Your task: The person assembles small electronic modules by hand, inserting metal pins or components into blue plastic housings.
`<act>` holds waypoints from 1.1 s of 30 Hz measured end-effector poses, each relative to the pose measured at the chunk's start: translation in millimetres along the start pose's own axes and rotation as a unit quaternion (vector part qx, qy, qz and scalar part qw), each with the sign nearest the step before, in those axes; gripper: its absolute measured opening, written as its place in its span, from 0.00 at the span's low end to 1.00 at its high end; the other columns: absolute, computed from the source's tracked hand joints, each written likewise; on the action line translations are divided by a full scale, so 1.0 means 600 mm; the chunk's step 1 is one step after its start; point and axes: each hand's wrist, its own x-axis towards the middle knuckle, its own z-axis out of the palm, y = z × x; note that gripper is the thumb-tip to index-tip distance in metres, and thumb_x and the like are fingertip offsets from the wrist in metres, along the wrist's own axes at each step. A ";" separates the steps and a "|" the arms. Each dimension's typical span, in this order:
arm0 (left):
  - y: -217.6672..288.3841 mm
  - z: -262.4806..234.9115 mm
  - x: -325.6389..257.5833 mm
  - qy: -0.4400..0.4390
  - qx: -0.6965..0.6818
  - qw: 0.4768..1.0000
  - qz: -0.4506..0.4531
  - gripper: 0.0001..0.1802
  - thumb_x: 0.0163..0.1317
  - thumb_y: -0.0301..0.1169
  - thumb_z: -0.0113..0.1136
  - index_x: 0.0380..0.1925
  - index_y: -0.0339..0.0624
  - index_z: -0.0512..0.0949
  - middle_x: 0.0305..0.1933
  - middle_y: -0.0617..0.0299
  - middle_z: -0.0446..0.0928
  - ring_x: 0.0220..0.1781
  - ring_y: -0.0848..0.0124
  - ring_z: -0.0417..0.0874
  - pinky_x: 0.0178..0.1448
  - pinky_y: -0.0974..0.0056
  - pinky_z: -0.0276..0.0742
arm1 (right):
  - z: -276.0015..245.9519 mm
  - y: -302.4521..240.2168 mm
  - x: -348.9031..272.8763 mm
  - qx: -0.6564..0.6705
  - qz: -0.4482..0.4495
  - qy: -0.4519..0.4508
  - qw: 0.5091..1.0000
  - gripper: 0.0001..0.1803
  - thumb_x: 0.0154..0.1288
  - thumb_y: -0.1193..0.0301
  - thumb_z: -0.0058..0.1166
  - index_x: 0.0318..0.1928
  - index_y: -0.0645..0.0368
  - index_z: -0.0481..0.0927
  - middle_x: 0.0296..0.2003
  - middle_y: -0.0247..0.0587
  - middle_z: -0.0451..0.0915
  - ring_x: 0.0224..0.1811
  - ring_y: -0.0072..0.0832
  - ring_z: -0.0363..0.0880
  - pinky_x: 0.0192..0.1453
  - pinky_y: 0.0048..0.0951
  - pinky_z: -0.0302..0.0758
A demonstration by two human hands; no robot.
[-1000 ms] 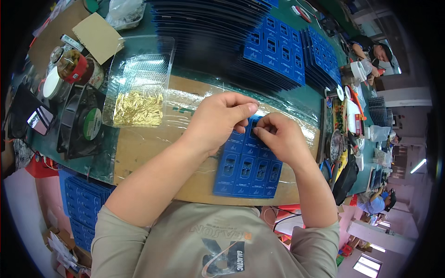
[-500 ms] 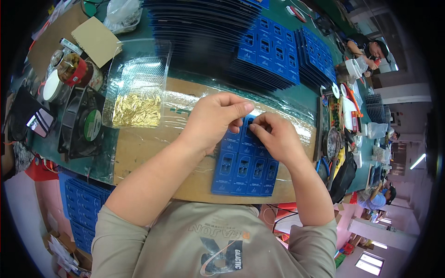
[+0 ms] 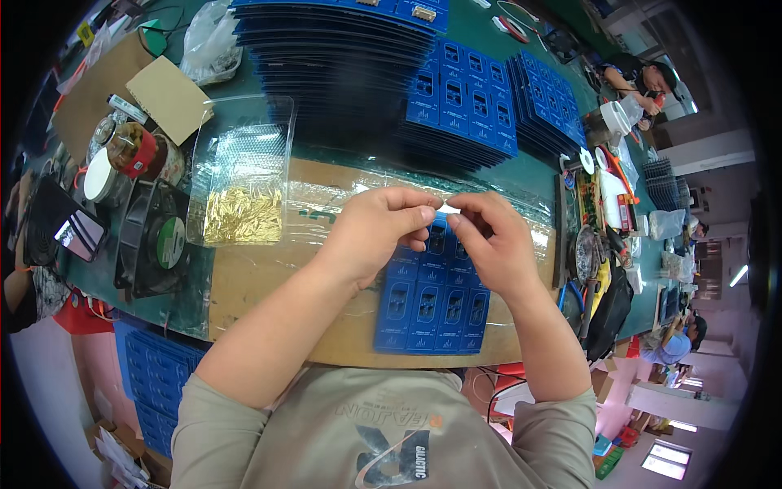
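A blue circuit board panel [image 3: 432, 319], printed with repeated units in rows, lies flat on the brown board before me. My left hand [image 3: 379, 232] is over its far left part, thumb and forefinger pinched together; anything between them is too small to make out. My right hand [image 3: 498, 244] is close beside it at the panel's far right part, thumb and fingertips also drawn into a pinch. The two sets of fingertips nearly meet above the panel's far edge. To the left sits a clear plastic tray [image 3: 198, 183] with a heap of small gold-coloured metal pins [image 3: 243, 213].
Tall stacks of blue panels [image 3: 342, 65] and lower piles [image 3: 460, 102] stand at the back. A black fan [image 3: 147, 236], jars [image 3: 134, 151] and a phone [image 3: 80, 235] crowd the left. Hand tools [image 3: 599, 285] lie at right. Other people sit farther right.
My right hand has lifted from the panel's surface toward its far edge, bringing its fingertips near my left hand's. My left hand stays pinched in almost the same place.
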 end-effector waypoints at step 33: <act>0.007 -0.007 0.005 0.000 -0.094 0.996 0.009 0.14 0.65 0.28 0.64 0.48 0.32 0.79 0.37 0.60 0.81 0.36 0.73 0.81 0.41 0.66 0.78 | -0.003 0.052 0.002 -0.033 0.012 -0.074 0.997 0.08 0.57 0.68 0.61 0.34 0.59 0.84 0.32 0.42 0.79 0.32 0.33 0.80 0.39 0.33 0.76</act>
